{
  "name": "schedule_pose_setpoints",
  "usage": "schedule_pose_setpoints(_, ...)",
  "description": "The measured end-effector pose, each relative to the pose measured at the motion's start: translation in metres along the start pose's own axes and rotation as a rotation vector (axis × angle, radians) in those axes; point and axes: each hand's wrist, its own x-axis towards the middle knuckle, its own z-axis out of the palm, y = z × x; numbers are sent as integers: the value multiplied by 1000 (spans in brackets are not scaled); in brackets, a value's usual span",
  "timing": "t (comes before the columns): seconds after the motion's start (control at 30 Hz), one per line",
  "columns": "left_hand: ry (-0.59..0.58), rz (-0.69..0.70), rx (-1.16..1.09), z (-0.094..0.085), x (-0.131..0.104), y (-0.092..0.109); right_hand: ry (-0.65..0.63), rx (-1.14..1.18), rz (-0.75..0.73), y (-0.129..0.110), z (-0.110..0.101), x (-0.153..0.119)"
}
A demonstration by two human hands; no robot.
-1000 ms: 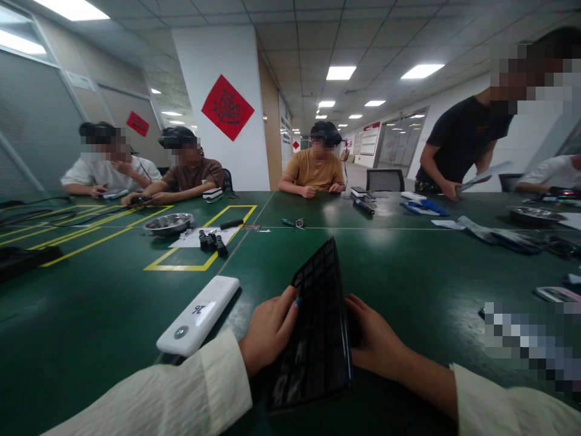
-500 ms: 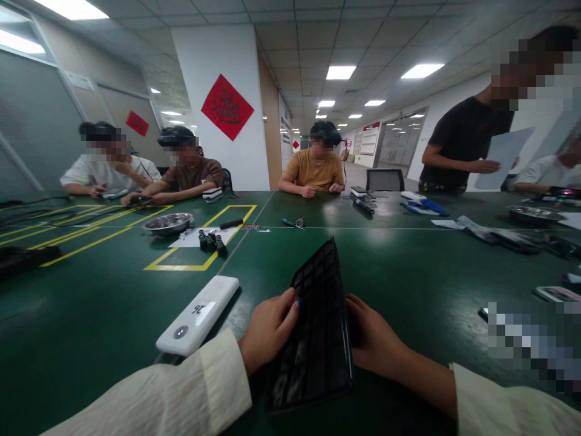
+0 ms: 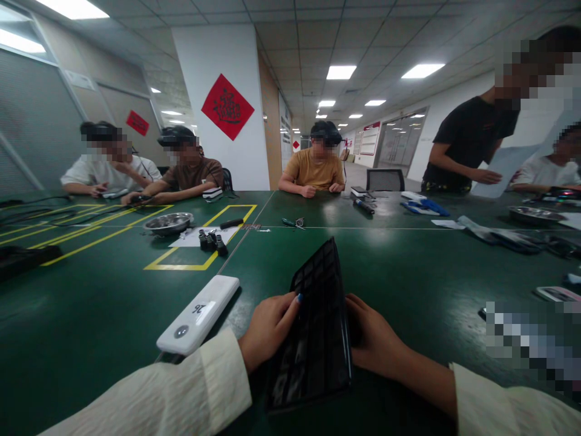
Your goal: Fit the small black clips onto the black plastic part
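A black tray [image 3: 315, 330], its face divided into a grid of square compartments, is tilted up on edge in front of me. My left hand [image 3: 271, 330] grips its left side, with the thumb laid across the compartments; a small blue spot shows at the thumb's tip. Behind the right edge, my right hand [image 3: 374, 336] is curled against the tray's back, its fingertips mostly hidden. To the left of my left hand lies a white power bank [image 3: 200, 315] marked 26.
Beyond my hands, a metal bowl [image 3: 169, 223], black cylindrical parts [image 3: 212, 241] on white paper and pliers [image 3: 294, 223] lie on the green table [image 3: 408, 272]. Blue gloves [image 3: 424, 207] are farther right. Several people sit around; one stands at right holding paper [image 3: 503, 169].
My left thumb has shifted slightly upward on the tray, which stays nearly in place. The standing person at right has leaned further right, and the paper has moved.
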Motion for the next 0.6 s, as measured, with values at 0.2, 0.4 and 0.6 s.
schedule_pose_setpoints(0.2, -1, 25, -17, -2, -2, 1, -6, 9, 0, 0, 0, 0)
schedule_pose_setpoints(0.4, -24, -14, -40, -1, 1, 1, -11, 8, -7, -1, -1, 1)
schedule_pose_setpoints(0.6, 1, -40, -51, 1, 0, 2, -3, 3, -9, -1, 0, 1)
